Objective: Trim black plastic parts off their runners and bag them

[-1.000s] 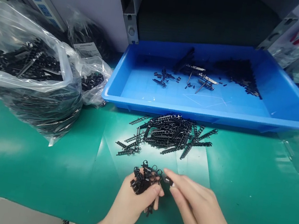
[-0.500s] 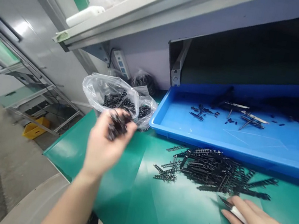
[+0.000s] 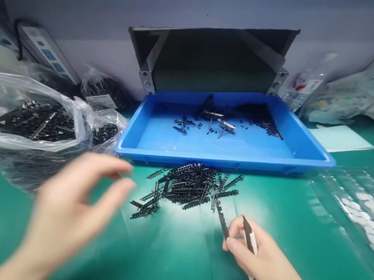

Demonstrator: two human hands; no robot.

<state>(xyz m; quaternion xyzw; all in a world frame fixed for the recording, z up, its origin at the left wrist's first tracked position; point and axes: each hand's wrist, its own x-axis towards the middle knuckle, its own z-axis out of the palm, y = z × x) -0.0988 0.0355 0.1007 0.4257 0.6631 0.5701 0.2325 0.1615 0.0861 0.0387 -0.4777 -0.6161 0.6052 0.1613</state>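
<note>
My left hand (image 3: 78, 210), slightly blurred, hovers over the green table left of a pile of black toothed plastic strips (image 3: 188, 186). Its thumb and fingers are apart, with nothing seen between them. On the right, my right hand (image 3: 257, 254) pinches one black plastic strip (image 3: 222, 218) between thumb and fingertips. That strip slants up toward the pile's right edge. Tucked in the same hand is a slim black-and-white pointed tool (image 3: 252, 243), whose exact kind I cannot tell. An open clear plastic bag (image 3: 80, 128) full of black parts stands beyond my left hand.
Behind the pile stands a blue tray (image 3: 213, 156) holding small black parts and two metal-tipped pieces. A clear blister tray (image 3: 345, 226) with white round pieces lies at the right, near a pale paper sheet (image 3: 344, 140) and a plastic bottle (image 3: 305, 86). A power strip (image 3: 50, 53) leans at back left.
The view has swung right. My left hand has let go of its bunch of black strips and moved away from the bag. My right hand now pinches a strip, the tool shifted back in its grip.
</note>
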